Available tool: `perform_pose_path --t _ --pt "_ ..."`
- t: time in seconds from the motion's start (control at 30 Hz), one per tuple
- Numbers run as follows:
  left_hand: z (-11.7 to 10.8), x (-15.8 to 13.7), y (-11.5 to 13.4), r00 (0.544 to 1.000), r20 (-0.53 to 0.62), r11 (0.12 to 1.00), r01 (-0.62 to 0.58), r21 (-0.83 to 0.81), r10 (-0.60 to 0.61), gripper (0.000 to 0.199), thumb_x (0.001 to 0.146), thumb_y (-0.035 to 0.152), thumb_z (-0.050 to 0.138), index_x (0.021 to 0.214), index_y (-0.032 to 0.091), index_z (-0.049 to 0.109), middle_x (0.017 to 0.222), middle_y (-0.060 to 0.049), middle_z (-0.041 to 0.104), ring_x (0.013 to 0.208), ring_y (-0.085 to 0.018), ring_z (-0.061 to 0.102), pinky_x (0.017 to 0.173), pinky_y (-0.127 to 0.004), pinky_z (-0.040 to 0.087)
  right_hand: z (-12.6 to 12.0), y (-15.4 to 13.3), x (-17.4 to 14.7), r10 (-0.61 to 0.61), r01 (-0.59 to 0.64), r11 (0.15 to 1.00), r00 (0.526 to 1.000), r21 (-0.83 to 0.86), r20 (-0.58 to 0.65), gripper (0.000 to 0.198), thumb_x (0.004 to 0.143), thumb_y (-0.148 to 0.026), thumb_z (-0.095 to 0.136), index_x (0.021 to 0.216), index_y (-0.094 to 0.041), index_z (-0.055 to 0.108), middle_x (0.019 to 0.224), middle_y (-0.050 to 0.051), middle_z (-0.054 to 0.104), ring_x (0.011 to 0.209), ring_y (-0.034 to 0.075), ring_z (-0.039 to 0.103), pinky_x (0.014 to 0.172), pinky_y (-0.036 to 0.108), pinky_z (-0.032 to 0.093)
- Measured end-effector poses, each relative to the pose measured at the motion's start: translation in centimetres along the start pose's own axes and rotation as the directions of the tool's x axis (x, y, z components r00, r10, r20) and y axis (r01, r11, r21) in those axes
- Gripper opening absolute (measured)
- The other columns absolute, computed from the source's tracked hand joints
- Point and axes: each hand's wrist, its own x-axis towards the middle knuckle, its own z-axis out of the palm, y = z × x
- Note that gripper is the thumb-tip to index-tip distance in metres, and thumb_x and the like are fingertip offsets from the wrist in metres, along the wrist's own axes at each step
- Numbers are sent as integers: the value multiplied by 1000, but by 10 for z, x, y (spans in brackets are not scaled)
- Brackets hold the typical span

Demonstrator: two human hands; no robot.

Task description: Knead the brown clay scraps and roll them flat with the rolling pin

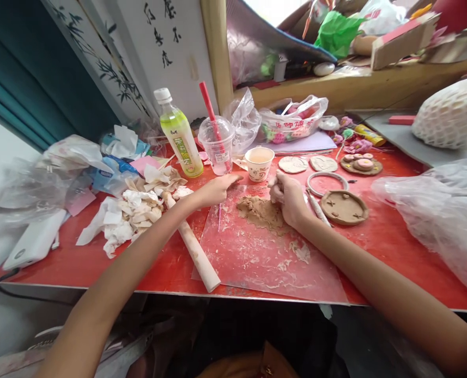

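My left hand (pixel 216 190) hovers over the far left of a clear plastic sheet (pixel 233 257), index finger stretched toward a paper cup (pixel 259 167) of cloudy liquid. At the right end of a flattened, rough lump of brown clay (pixel 261 214), my right hand (pixel 289 198) is closed, its fingers smeared with clay. Whatever it holds, if anything, is hidden. Just right of that hand lie a clay-smeared stick-like tool (pixel 318 209), a pale ring (pixel 328 182) and a round clay dish (pixel 344 207) with small marks inside.
A rolling pin (pixel 198 254) lies left of the sheet beside crumpled tissues (pixel 135 210). Behind stand a green drink bottle (pixel 181 139) and a plastic cup (pixel 218 147) with a red straw. Pale clay discs (pixel 293 165) and a decorated clay piece (pixel 361 164) lie back right, plastic bags (pixel 438 205) farther right.
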Motion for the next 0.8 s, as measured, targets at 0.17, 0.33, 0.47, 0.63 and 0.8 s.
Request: perform_pose_path --t 0.17,0.33,0.47,0.63,0.8 --pt "-5 11 -1 997 -65 997 42 63 -38 49 67 -2 36 111 11 51 114 -12 58 105 -17 55 88 -30 44 -2 -6 0 23 -22 999 1000 -24 19 33 89 -33 38 59 -20 46 40 -8 24 38 8 20 42 23 23" --pt "-15 22 7 999 26 985 42 165 -47 39 68 6 43 106 14 50 100 -7 62 86 -17 59 73 -28 44 -2 -16 -1 25 -21 996 998 -88 50 33 89 -32 37 61 -20 48 41 -7 27 39 8 22 46 23 29" --pt "-16 14 18 996 53 975 54 216 -67 37 66 5 43 101 15 51 96 -7 61 81 -17 58 68 -28 43 -7 -18 2 69 -66 994 997 -84 32 31 89 -30 36 62 -19 50 42 -7 27 39 8 22 43 23 26" --pt "-15 -2 12 1000 -19 999 4 51 -3 45 65 0 38 106 15 48 105 -8 57 90 -15 56 75 -26 45 -13 -13 6 81 -80 996 996 -45 28 29 88 -27 38 64 -18 52 42 -7 30 39 7 22 43 23 24" --pt "-10 0 -13 991 -131 986 58 155 -38 38 67 1 40 102 14 48 107 -10 54 96 -17 53 84 -30 43 -13 -13 6 105 -103 992 994 -75 16 29 88 -28 37 63 -19 48 41 -7 30 37 7 24 43 22 27"
